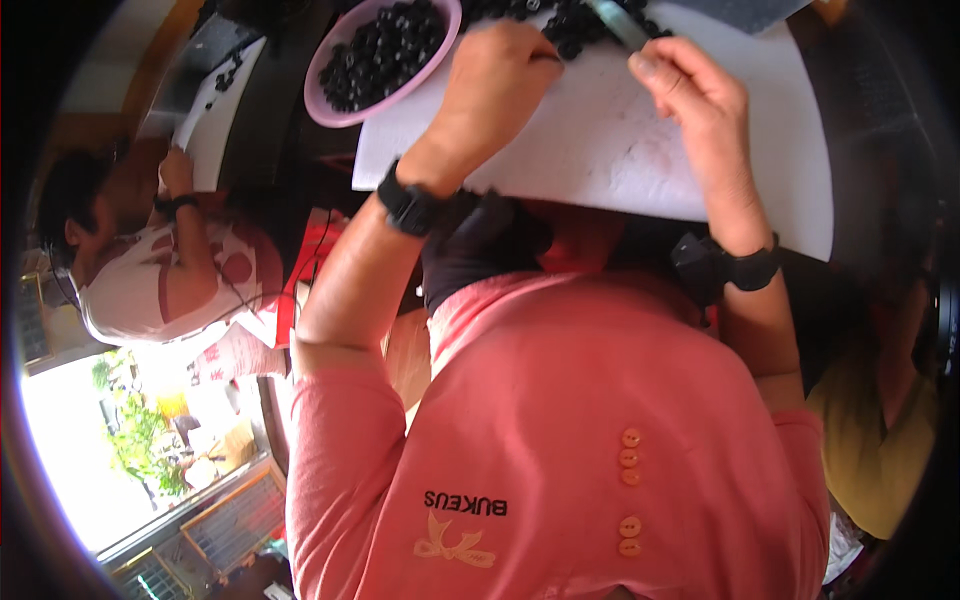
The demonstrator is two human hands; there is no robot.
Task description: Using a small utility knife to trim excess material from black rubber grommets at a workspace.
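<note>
My right hand (pixel 695 90) pinches a flat tool (pixel 618 24), probably for control, while my left hand (pixel 503 85) curls, contents I cannot tell, beside a pink bowl (pixel 340 118), seemingly within easy reach.

The person wears a coral-pink top (pixel 580 380) with a left sleeve (pixel 345 450) and a right sleeve (pixel 803 465) ending around the elbows. Its front carries round buttons (pixel 630 457) in a row, black lettering (pixel 466 503) and a pale bow motif (pixel 454 545). Behind the left hand (pixel 500 75) sits a black wristband (pixel 408 205); behind the right hand (pixel 708 100), another black band (pixel 752 268).
</note>
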